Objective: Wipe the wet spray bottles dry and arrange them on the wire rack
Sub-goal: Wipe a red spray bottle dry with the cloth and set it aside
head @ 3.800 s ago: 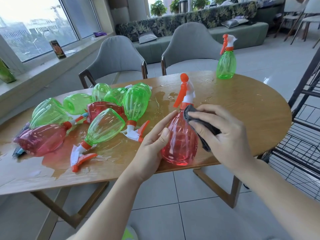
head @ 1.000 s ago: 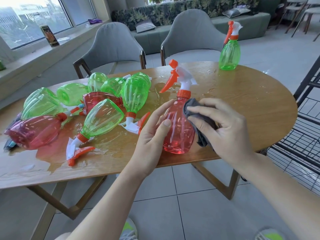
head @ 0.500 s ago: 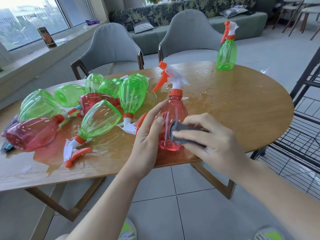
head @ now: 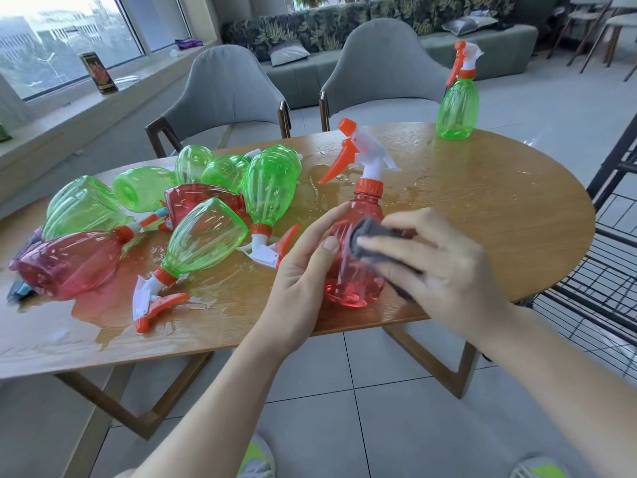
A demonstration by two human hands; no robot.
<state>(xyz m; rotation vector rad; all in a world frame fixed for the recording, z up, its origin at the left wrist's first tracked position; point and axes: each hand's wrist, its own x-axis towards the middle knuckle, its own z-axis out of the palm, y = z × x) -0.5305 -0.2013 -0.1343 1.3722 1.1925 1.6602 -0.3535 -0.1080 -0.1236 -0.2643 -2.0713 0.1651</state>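
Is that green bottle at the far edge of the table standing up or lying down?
Standing up. The green bottle rests on its base on the table, with its orange and white sprayer on top.

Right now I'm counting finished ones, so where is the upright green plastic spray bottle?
In the head view, the upright green plastic spray bottle stands alone at the far right edge of the oval wooden table, beyond the hands.
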